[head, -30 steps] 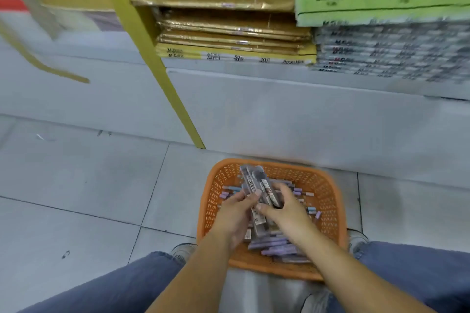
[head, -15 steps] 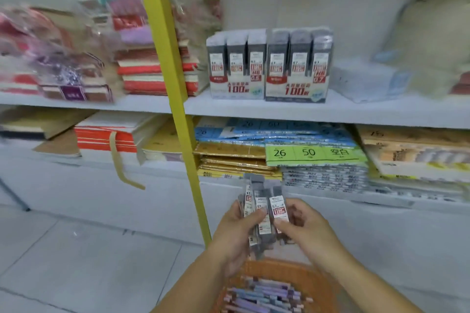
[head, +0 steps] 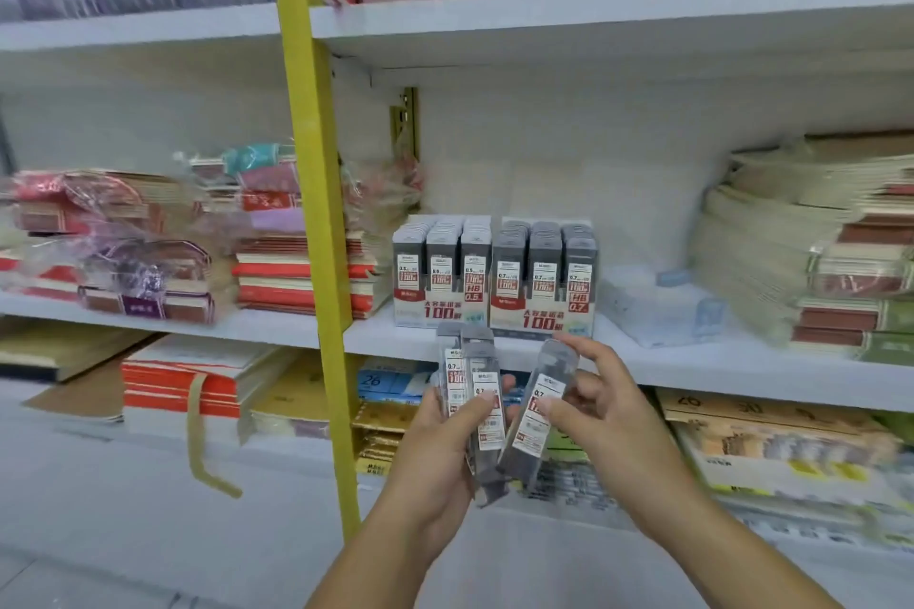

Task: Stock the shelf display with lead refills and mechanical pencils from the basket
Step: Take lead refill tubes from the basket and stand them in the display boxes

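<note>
Change since half a second ago: both hands have risen from above the basket to the front edge of the middle shelf; one case has come away from the bundle into the right hand; the basket has left the view.
Left hand (head: 435, 455): closed around the bundle of lead refill cases (head: 472, 386), thumb across the labels; the cases stand upright with their tops slightly fanned.
Right hand (head: 608, 420): pinches a single case (head: 541, 415), thumb on the label, fingers behind; the case is tilted with its top leaning right, just beside the bundle. Whether the lower ends touch cannot be told.
Labels on held cases: the figures 0.7 are legible.
Display boxes: two, set side by side on the middle shelf (head: 742, 363), behind and above the hands. The left box (head: 442, 282) is marked 0.5, the right box (head: 544, 284) 0.7; each holds three rows of upright grey-capped cases.
Yellow upright (head: 316, 213): crosses the view in front of the shelves, left of the hands.
Left of the boxes: stacked red and cream notebooks (head: 297, 282), some in clear wrap.
Right of the boxes: a clear-wrapped pack (head: 658, 307) lying flat near the 0.7 box, then pale notebook stacks (head: 801, 252).
Lower shelf: paper packs (head: 771, 440), blurred, partly hidden by the hands.
</note>
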### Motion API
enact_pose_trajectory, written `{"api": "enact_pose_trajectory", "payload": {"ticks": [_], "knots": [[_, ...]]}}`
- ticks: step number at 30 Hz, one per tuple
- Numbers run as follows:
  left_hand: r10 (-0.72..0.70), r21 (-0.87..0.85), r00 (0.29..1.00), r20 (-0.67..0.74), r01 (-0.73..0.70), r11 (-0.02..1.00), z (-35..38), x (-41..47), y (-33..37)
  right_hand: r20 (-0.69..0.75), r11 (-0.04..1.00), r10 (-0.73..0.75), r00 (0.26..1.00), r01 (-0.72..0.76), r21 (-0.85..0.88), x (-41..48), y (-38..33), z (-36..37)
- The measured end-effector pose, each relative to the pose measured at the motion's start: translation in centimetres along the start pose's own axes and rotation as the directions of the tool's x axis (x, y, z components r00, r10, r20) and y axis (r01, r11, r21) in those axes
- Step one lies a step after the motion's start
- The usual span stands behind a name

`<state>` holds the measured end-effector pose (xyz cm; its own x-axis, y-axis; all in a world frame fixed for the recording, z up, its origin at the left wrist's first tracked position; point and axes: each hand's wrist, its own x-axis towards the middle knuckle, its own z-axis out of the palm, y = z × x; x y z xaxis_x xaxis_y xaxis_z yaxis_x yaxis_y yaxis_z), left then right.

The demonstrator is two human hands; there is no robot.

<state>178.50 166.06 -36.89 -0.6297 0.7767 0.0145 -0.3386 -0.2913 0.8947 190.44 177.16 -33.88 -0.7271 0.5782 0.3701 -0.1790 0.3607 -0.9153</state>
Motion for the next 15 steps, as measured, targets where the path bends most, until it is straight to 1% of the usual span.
{"api": "enact_pose_trajectory", "payload": {"ticks": [2,4,6,7,8,9,10,12,15], "knots": [[0.029,-0.019,1.0,0.0,-0.029,0.999,0.2,0.7,0.3,-0.066,0.999,-0.042,0.997,0.042,0.007,0.8,-0.6,-0.2],[0.045,0.001,0.999,0.026,-0.045,0.999,0.3,1.3,1.0,-0.2,0.986,-0.165,0.966,0.16,-0.041,2.1,-2.1,-1.2],[0.056,0.017,0.998,0.032,-0.057,0.998,0.3,2.0,1.7,-0.319,0.934,-0.356,0.878,0.329,-0.137,4.0,-4.2,-3.0],[0.06,0.027,0.998,0.027,-0.061,0.998,0.3,2.4,1.9,-0.343,0.895,-0.444,0.828,0.398,-0.2,5.0,-5.1,-4.0],[0.063,0.038,0.998,0.023,-0.064,0.997,0.3,2.7,2.0,-0.343,0.855,-0.514,0.786,0.442,-0.271,6.0,-5.9,-4.8],[0.066,0.045,0.998,0.02,-0.067,0.997,0.3,3.0,2.1,-0.323,0.818,-0.565,0.759,0.462,-0.343,6.9,-6.5,-5.4],[0.069,0.045,0.997,0.017,-0.07,0.997,0.4,3.3,2.2,-0.292,0.783,-0.596,0.748,0.46,-0.418,7.9,-6.7,-5.9],[0.072,0.039,0.997,0.011,-0.072,0.997,0.4,3.7,2.1,-0.204,0.715,-0.603,0.771,0.41,-0.567,9.6,-6.6,-6.5],[0.064,0.073,0.998,0.026,-0.066,0.995,0.3,4.4,1.8,-0.102,0.601,-0.522,0.847,0.28,-0.749,11.4,-5.5,-6.8]]}}
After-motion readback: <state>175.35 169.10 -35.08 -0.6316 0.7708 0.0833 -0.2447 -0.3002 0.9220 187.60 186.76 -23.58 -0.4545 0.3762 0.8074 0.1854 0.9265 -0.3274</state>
